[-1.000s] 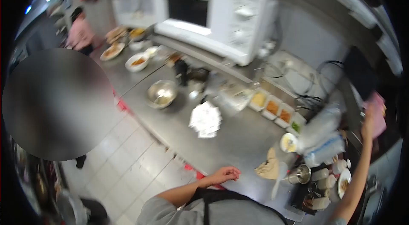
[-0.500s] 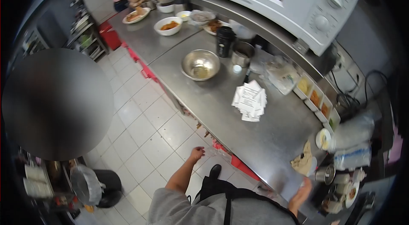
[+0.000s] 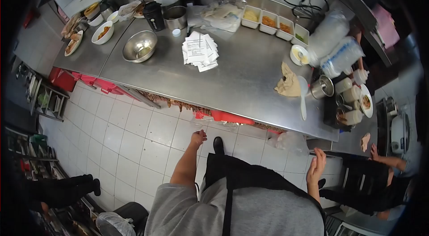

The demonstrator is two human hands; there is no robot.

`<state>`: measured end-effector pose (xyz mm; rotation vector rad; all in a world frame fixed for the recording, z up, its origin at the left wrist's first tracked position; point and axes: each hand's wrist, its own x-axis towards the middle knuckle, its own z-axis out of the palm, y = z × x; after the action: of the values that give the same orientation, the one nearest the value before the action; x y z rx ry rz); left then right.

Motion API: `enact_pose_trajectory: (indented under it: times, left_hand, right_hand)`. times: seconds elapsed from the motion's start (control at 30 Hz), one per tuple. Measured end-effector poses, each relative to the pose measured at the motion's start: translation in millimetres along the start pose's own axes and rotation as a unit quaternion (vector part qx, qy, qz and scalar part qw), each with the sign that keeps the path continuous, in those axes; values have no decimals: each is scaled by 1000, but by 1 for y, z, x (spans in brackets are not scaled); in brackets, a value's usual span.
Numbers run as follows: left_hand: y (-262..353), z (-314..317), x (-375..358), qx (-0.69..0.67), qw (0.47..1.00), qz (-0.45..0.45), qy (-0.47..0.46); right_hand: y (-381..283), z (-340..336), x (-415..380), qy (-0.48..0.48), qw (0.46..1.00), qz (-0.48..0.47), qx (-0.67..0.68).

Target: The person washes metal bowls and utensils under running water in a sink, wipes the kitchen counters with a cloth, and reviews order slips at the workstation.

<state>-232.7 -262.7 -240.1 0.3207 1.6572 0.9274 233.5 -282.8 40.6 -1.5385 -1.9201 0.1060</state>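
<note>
My left hand [image 3: 199, 137] hangs over the tiled floor in front of the counter, its fingers loosely curled and apart, with nothing visible in it. Raised by the counter's right front corner, my right hand [image 3: 317, 165] has its fingers stretched out and looks bare. Nearest to it on the steel counter [image 3: 241, 82] are a white spoon [image 3: 303, 97] and a crumpled beige cloth [image 3: 288, 82]. A stack of printed paper slips [image 3: 200, 52] lies farther back, beside a steel mixing bowl [image 3: 140, 46] with a little liquid in it.
Along the counter's back stand a black cup [image 3: 154, 16], a steel pot [image 3: 175, 17] and white food tubs [image 3: 268, 24]. Squeeze bottles [image 3: 353, 95] and plastic bags [image 3: 342, 55] crowd the right end. A co-worker's hand [image 3: 374, 152] shows at right; another person's legs [image 3: 67, 190] stand lower left.
The view has swung right, so the counter's things sit farther left. My right hand has come away from the counter's edge. People at right and lower left are now visible.
</note>
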Motion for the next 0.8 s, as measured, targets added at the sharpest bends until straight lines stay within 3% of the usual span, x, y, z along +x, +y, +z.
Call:
enact_pose_trajectory:
  times: [0.17, 0.3, 0.33, 0.37, 0.5, 0.63, 0.7, 0.73, 0.8]
  left_hand:
    - [-11, 57, -20, 72, 996, 9, -53]
    - [-30, 90, -3, -8, 997, 42, -58]
    - [-39, 95, 4, -36, 997, 42, -59]
    - [-48, 101, 3, -64, 995, 44, -60]
    - [-108, 114, -3, 40, 990, 57, -123]
    - [-172, 118, -6, 369, 892, 82, -248]
    - [-194, 109, -4, 414, 818, 256, -306]
    - [-163, 113, -44, 282, 921, 54, -264]
    - [-142, 108, -63, 303, 906, 60, -289]
  right_hand:
    - [62, -53, -132, -20, 987, 113, -114]
    - [106, -72, -304, -77, 935, 296, -181]
    - [105, -79, -339, -111, 914, 363, -145]
    - [107, -84, -383, -177, 888, 371, -207]
    - [99, -101, -464, -378, 794, 438, -186]
    - [113, -102, -464, -441, 774, 435, -130]
    - [122, -89, -451, -448, 790, 404, -106]
    - [129, -77, -444, -450, 805, 372, -103]
    - [168, -23, -427, -479, 826, 246, -167]
